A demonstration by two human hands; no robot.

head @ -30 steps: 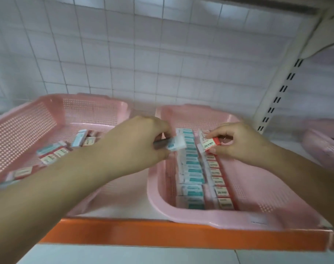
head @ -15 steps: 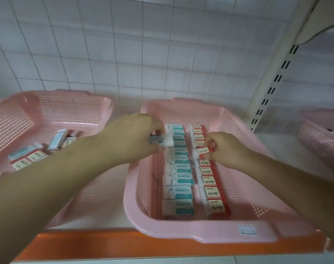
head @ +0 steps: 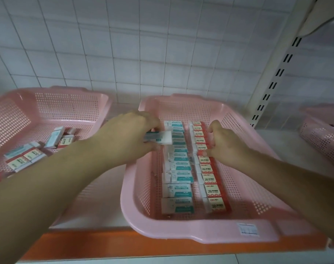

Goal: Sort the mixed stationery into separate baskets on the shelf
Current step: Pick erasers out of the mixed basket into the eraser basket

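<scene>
A pink middle basket [head: 200,233] holds two neat rows of erasers: teal-sleeved ones [head: 177,191] on the left, red-sleeved 2B ones [head: 212,191] on the right. My left hand [head: 128,136] grips a teal-sleeved eraser [head: 159,137] and holds it over the far end of the teal row. My right hand [head: 225,143] sits low in the basket with its curled fingers pressed against the red row's right side; whether it pinches an eraser is hidden. The pink left basket [head: 48,96] holds several mixed teal and red erasers [head: 31,154] lying loose.
A third pink basket [head: 322,138] stands at the right edge. A white slotted shelf upright [head: 273,86] rises behind the middle basket, before a white tiled wall. The shelf has an orange front edge [head: 124,244].
My right hand has lowered its red eraser into the red row and now rests against it. My left hand still holds the teal eraser, a little lower over the teal row.
</scene>
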